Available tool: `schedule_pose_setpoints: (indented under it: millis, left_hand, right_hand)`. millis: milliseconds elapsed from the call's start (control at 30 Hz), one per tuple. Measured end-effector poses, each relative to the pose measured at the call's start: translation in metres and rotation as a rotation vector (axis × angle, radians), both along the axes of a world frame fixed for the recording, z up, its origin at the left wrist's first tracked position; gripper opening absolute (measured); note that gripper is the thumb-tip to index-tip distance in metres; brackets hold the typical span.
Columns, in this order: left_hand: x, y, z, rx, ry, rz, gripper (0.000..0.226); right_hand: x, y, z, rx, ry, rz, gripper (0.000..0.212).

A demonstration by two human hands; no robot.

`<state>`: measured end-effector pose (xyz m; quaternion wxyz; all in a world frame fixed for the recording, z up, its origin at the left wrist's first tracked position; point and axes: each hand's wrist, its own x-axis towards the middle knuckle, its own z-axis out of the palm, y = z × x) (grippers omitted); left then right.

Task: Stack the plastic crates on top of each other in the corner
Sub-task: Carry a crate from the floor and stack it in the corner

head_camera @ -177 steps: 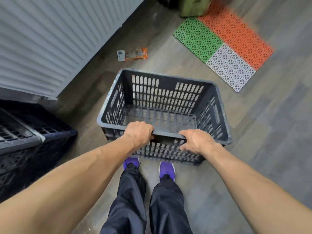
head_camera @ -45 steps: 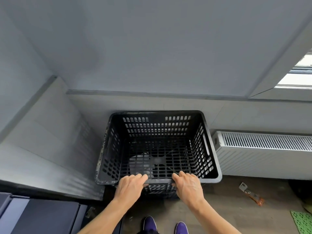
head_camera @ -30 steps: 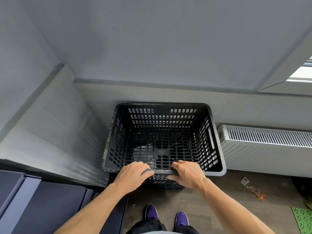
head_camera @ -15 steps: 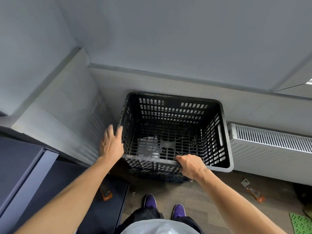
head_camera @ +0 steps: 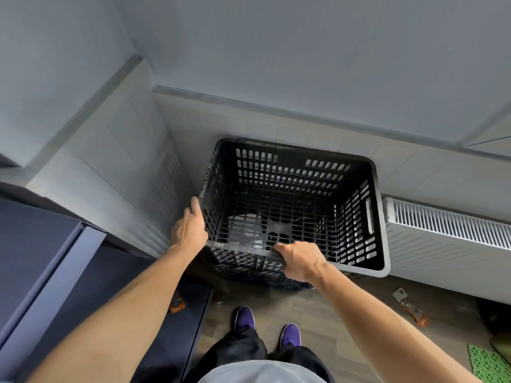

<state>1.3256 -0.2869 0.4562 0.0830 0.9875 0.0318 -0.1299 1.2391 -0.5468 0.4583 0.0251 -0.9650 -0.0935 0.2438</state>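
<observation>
A dark slotted plastic crate [head_camera: 367,211] stands in the corner where two grey walls meet, on top of another crate whose slotted front [head_camera: 249,269] shows just below its near rim. My right hand [head_camera: 300,259] is closed over the near rim of the top crate. My left hand [head_camera: 190,228] lies flat against the crate's left outer side near the front corner, fingers stretched along the wall. The crate is empty inside.
A white radiator [head_camera: 448,239] runs along the wall right of the crate. A dark blue cabinet [head_camera: 49,261] stands at my left. An orange packet [head_camera: 412,308] and a green mat [head_camera: 489,366] lie on the wooden floor at right. My purple shoes [head_camera: 244,317] are just before the crates.
My left hand left the near rim and moved to the crate's left side. The right hand stayed on the rim. Earlier I carried this crate over from the open floor.
</observation>
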Motion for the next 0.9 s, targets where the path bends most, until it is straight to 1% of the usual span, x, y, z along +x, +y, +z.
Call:
schedule_pose_setpoints:
  millis: [67, 133, 200, 267, 300, 367, 433, 600, 767, 900]
  left_hand:
    - [0.0, 0.001, -0.002, -0.019, 0.021, 0.035, 0.064]
    - [0.002, 0.003, -0.003, -0.033, 0.054, 0.095, 0.041]
    - [0.004, 0.003, -0.003, -0.032, 0.099, 0.138, 0.03]
    - [0.004, 0.001, -0.005, -0.055, 0.093, 0.191, 0.027]
    - [0.003, 0.0, -0.005, -0.078, 0.077, 0.219, 0.027]
    - [0.0, 0.0, -0.008, -0.12, 0.033, 0.241, 0.03]
    - [-0.004, 0.002, -0.011, -0.146, -0.008, 0.227, 0.027]
    - [-0.006, 0.021, -0.007, -0.17, -0.048, 0.205, 0.017]
    - [0.001, 0.036, -0.002, -0.192, -0.037, 0.203, 0.017]
    - [-0.001, 0.03, -0.007, -0.212, -0.04, 0.215, 0.015]
  right_hand:
    - [0.004, 0.014, -0.001, 0.018, 0.017, -0.004, 0.047]
    - [0.007, 0.02, -0.002, 0.0, 0.012, -0.022, 0.04]
    - [0.008, 0.02, -0.004, -0.017, -0.002, -0.025, 0.031]
    - [0.007, 0.019, -0.005, -0.017, -0.027, -0.018, 0.026]
    - [0.007, 0.019, -0.006, -0.016, -0.046, -0.009, 0.027]
    - [0.006, 0.02, -0.008, -0.027, -0.084, 0.012, 0.038]
    - [0.003, 0.022, -0.007, -0.058, -0.101, 0.038, 0.048]
    - [-0.002, 0.039, -0.004, -0.073, -0.127, 0.102, 0.058]
    - [0.007, 0.05, -0.007, -0.045, -0.139, 0.122, 0.062]
    - [0.009, 0.043, -0.01, -0.063, -0.139, 0.127, 0.061]
